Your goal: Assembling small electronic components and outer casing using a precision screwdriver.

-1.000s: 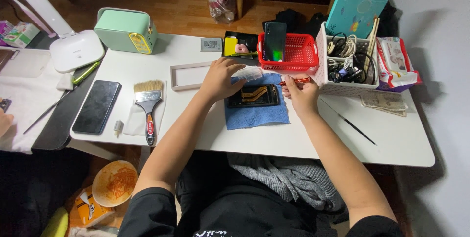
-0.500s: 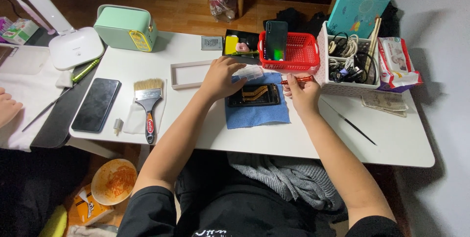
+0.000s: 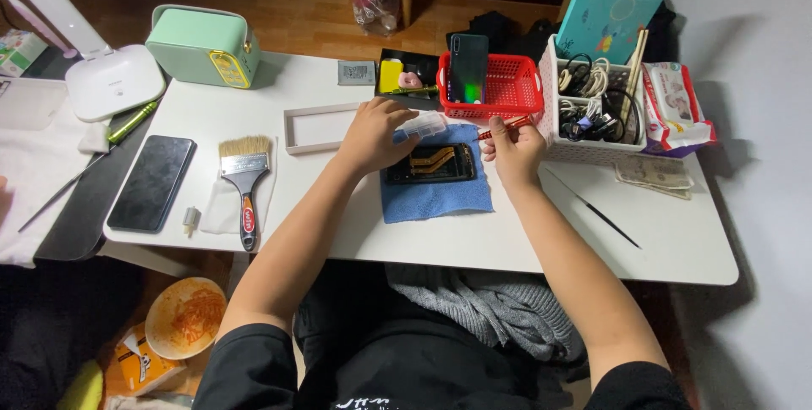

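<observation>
As fingers [image 3: 499, 132] pinch screwdriver [image 3: 506, 126], opened phone [image 3: 431, 162]

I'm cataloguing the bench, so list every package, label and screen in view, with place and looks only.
Dark phone: flat at the table's left, black rectangular screen, off.
Upright phone: standing in the red basket, glossy, dark greenish.
Wipes pack: far right, soft white with red trim.
Teal box: behind the white organiser, flat square.
Grey label card: top centre, small rectangle.
</observation>
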